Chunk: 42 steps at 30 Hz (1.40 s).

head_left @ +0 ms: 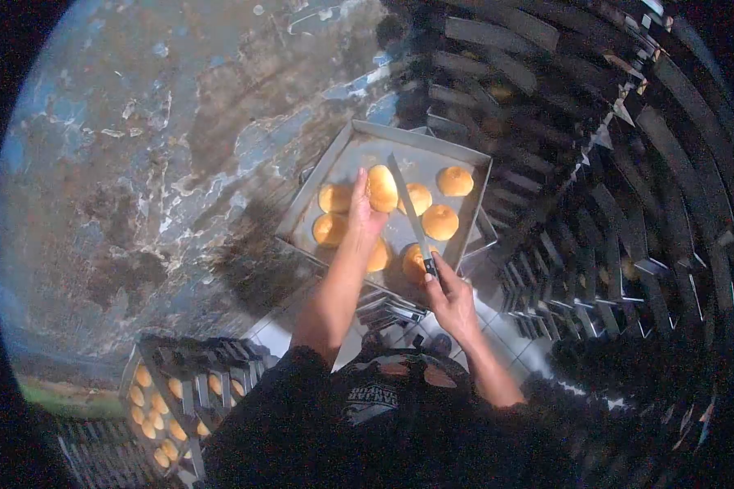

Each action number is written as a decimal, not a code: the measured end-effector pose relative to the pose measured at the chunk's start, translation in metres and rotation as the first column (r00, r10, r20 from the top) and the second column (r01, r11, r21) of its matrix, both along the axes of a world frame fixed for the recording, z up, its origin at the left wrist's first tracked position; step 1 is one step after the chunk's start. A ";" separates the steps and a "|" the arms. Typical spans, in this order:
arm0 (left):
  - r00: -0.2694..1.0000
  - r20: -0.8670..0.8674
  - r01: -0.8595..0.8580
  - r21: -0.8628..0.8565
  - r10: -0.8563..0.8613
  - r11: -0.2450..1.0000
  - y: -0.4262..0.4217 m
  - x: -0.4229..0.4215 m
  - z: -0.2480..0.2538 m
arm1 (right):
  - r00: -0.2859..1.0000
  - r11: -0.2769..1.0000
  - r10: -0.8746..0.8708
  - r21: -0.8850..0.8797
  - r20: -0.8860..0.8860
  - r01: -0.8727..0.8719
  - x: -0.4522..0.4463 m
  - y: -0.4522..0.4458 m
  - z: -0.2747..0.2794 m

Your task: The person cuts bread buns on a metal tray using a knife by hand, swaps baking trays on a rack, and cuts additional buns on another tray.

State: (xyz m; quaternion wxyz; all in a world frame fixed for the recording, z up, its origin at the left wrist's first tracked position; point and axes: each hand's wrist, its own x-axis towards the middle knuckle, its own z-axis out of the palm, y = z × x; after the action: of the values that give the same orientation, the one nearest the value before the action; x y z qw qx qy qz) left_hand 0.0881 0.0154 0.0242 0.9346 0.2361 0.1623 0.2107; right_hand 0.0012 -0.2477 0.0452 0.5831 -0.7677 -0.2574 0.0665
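Golden bun (383, 188) in cupped left hand (363, 209); right hand (452, 301) grips knife (413, 215).

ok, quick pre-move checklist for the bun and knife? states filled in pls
1. Bun in left hand: ok, held up over the tray.
2. Knife in right hand: ok, gripped by its black handle.
3. Left fingers away from knife: ok, they show on the bun's far side from it; hidden parts unchecked.
4. Knife touching bun: cannot tell, they look close but depth is unclear.
5. Bun uncut all round: cannot tell, only one side shows.
6. Tray firmly supported: cannot tell.
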 end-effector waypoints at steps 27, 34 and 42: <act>0.989 0.059 0.133 0.076 -0.137 0.988 -0.013 -0.009 0.013 | 0.999 0.996 0.015 -0.089 0.037 -0.012 0.000 -0.016 0.030; 0.982 -0.032 0.191 0.138 -0.189 0.972 -0.052 -0.015 0.003 | 0.997 0.993 -0.050 -0.106 0.063 0.056 0.034 -0.001 0.036; 0.976 -0.047 0.214 0.389 -0.213 0.896 -0.042 -0.033 0.025 | 1.000 0.998 0.006 -0.055 0.004 -0.006 0.009 -0.018 0.037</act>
State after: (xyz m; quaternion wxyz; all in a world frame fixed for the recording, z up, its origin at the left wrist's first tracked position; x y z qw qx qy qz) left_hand 0.0555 -0.0269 0.0495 0.8857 0.4347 0.0916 0.1348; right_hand 0.0098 -0.2654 0.0820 0.5611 -0.7827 -0.2589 0.0736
